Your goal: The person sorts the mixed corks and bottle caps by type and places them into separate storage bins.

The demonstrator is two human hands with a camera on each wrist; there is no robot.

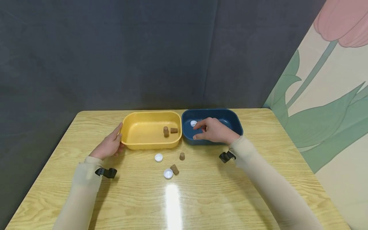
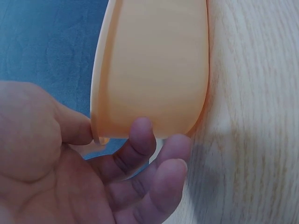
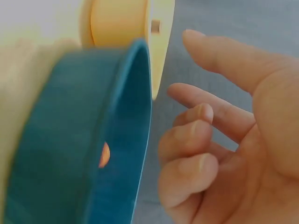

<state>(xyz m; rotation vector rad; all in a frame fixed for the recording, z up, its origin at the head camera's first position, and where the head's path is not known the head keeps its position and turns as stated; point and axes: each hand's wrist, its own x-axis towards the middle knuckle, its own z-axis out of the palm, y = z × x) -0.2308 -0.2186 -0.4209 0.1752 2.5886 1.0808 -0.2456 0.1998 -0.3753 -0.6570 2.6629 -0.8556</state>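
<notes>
Partly, from up at head height, I see the right hand (image 1: 215, 130) covering the inside of the blue box (image 1: 198, 141); one white cap (image 1: 193, 123) shows beside its fingertips, and whatever lies under the palm is hard to make out. Its thumb and forefinger stand apart, gripping nothing I can see. The left hand (image 1: 107, 145) holds the yellow box (image 1: 152, 146) by its left end. I count four corks: two in the yellow box, two on the table (image 1: 138, 198), where two more white caps lie. Both sleeves (image 1: 83, 188) run out of sight below.

At the left wrist, curled fingers touch the yellow wall, the box cut off above.

By the right wrist, the blue box is blurred and cut off; inside, a small orange spot (image 3: 106, 155) is half hidden.
</notes>
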